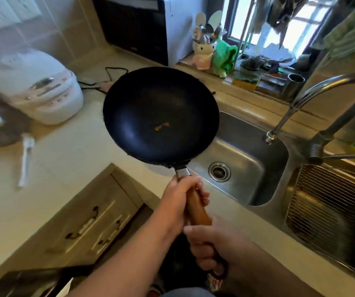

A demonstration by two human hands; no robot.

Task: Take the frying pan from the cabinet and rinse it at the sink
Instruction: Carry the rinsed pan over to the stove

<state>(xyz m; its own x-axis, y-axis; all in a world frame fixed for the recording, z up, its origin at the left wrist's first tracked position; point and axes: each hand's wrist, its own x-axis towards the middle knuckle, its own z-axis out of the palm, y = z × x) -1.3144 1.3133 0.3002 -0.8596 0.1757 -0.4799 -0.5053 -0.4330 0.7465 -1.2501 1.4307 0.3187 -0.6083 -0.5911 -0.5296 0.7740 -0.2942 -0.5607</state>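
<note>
A black frying pan with a wooden handle hangs in the air above the counter corner, just left of the steel sink. A small yellowish speck lies inside it. My left hand is wrapped around the upper handle near the metal collar. My right hand grips the handle's lower end by its dark hanging loop. The curved faucet arches over the sink's right side, with no water running. Below the counter sits the cabinet with two door handles.
A white rice cooker and a white brush sit on the counter at left. A microwave stands at the back. A utensil holder, green cloth and sponge line the windowsill. A wire rack fills the right basin.
</note>
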